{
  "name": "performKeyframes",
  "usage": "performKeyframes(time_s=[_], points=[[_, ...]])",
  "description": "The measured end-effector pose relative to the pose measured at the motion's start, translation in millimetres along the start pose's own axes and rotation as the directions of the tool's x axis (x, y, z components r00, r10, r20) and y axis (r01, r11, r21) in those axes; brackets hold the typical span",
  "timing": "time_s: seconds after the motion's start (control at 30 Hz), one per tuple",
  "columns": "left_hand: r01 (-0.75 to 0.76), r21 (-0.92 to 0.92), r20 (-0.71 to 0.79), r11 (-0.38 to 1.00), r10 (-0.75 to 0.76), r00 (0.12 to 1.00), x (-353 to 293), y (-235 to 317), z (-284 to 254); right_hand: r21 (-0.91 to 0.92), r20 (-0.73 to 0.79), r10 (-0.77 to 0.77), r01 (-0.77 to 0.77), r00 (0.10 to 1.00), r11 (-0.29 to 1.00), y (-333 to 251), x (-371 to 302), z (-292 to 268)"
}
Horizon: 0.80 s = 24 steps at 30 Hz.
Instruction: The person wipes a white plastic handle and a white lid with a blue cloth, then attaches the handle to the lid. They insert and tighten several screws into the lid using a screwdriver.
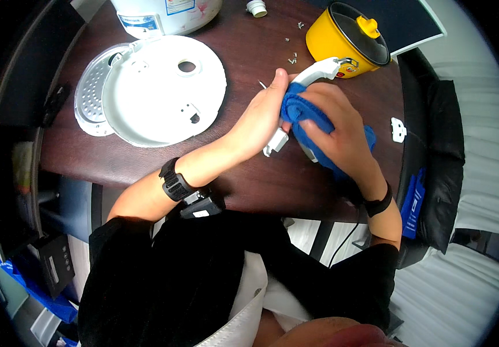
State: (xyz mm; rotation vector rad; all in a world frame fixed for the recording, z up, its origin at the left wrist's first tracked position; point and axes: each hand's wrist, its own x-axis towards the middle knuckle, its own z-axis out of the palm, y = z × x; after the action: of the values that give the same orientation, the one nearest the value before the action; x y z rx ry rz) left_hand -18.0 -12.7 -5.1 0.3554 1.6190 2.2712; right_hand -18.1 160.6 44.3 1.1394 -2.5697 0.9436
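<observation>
Over the table, my left hand point(259, 120) is closed around a curved white plastic handle point(317, 70), whose upper end sticks out past my thumb. A white plastic end point(276, 142) shows just under that hand; the cloth and fingers hide how it joins. My right hand point(342, 130) grips a bunched blue cloth point(309, 110) and presses it against the handle. Part of the cloth hangs down on the right of that hand. Left of my hands lies a round white lid shell point(145, 110) with holes, partly over a perforated disc point(89, 107).
A white appliance body point(171, 22) stands at the back left, near a small white cap point(256, 8). Several loose screws point(293, 59) lie beside a yellow pot point(327, 37) with a dark lid. A small white plastic piece point(398, 130) sits by the right table edge.
</observation>
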Motion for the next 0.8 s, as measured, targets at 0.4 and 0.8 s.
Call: performKeyframes(time_s=[0.4, 0.8], points=[[0.116, -0.419, 0.074, 0.901, -0.094, 0.993, 1, 17, -6, 0.312, 0.138, 0.042, -0.084, 0.989, 0.946, -9, 5, 9], [0.013, -0.503, -0.119, 0.864, -0.084, 0.989, 14, 4, -20, 0.171, 0.121, 0.090, -0.110, 0.989, 0.979, -27, -14, -12]])
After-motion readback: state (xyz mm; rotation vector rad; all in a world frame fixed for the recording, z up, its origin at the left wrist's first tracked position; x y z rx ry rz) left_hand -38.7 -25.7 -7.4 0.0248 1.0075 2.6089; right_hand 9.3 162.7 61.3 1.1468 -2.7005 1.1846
